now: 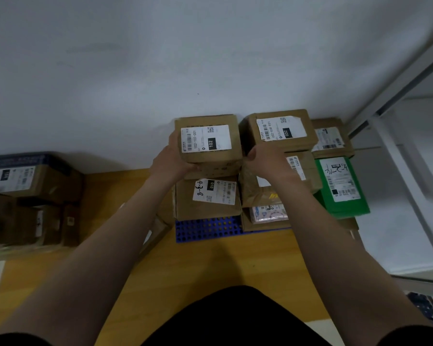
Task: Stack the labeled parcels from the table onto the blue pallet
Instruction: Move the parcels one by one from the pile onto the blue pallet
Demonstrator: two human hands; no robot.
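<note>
My left hand (176, 159) and right hand (261, 158) grip opposite sides of parcel 102 (208, 142), fingers curled; parcel dead ahead, equally near both, over stack on blue pallet (205, 229).

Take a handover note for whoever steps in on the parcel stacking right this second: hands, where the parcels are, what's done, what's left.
Hands: the left hand and right hand both grip the 102 parcel by its sides, atop the left column on the blue pallet. I cannot tell whether it is fully set down.
Done: the 010 parcel, 032 parcel, green parcel and several others are stacked on the pallet.
Left: seat and release the 102 parcel. The labeled cartons at far left are off the pallet and probably go next.
</note>
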